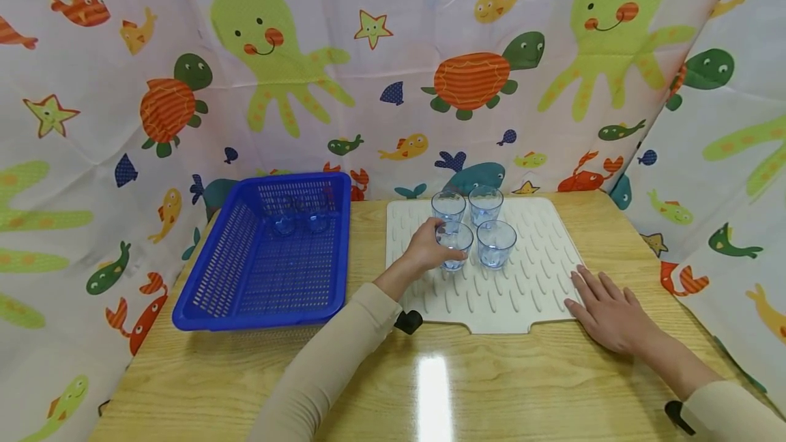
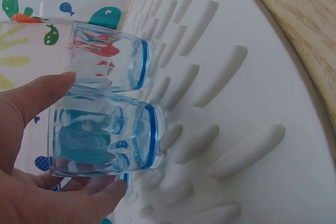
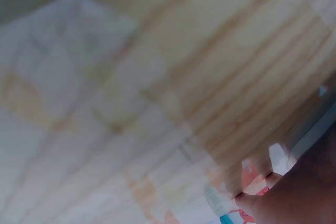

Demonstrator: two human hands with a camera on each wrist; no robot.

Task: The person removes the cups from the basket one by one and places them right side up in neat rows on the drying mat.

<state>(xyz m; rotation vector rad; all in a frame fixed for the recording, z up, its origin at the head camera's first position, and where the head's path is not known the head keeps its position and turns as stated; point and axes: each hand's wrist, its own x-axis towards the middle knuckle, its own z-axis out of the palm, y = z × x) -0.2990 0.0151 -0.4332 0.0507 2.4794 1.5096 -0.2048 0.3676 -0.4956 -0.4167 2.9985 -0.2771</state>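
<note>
My left hand [image 1: 425, 247] grips a clear bluish drinking glass [image 2: 94, 132], thumb on one side and fingers on the other. The glass stands upright, its base right at the ridged white drying mat [image 1: 430, 299]. Close around it on the mat are three similar glasses: one behind [image 1: 447, 206], one at the back right [image 1: 486, 205] and one to the right [image 1: 496, 245]. My right hand [image 1: 610, 312] rests flat with fingers spread, fingertips on the mat's right edge. In the right wrist view only part of that hand [image 3: 294, 198] shows, at the lower right corner.
A blue plastic basket [image 1: 282, 292] with perforated walls stands left of the mat. Glasses [image 1: 284, 224] lie toward its far end. Both are on a wooden table [image 1: 491, 387]. A curtain [image 1: 368, 121] printed with sea animals hangs behind and along both sides.
</note>
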